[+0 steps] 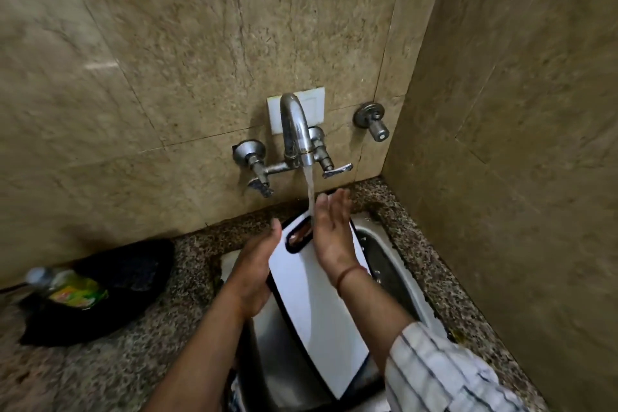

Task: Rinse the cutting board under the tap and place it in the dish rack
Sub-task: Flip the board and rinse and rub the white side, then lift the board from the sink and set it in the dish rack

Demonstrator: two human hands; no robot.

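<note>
A white cutting board [307,304] with a black rim and a handle slot at its far end stands tilted in the steel sink [384,264]. My left hand [255,267] grips the board's left edge, thumb on top. My right hand [331,227] is open, palm on the board's upper right part, fingers spread toward the wall. Water runs from the chrome tap [296,130] and lands by the handle slot, beside my right hand's fingers. No dish rack is visible.
A speckled granite counter [110,371] surrounds the sink. A black container [110,291] holding a plastic bottle [63,287] sits at the left by the wall. Tiled walls close in behind and on the right. A separate valve [373,120] sticks out right of the tap.
</note>
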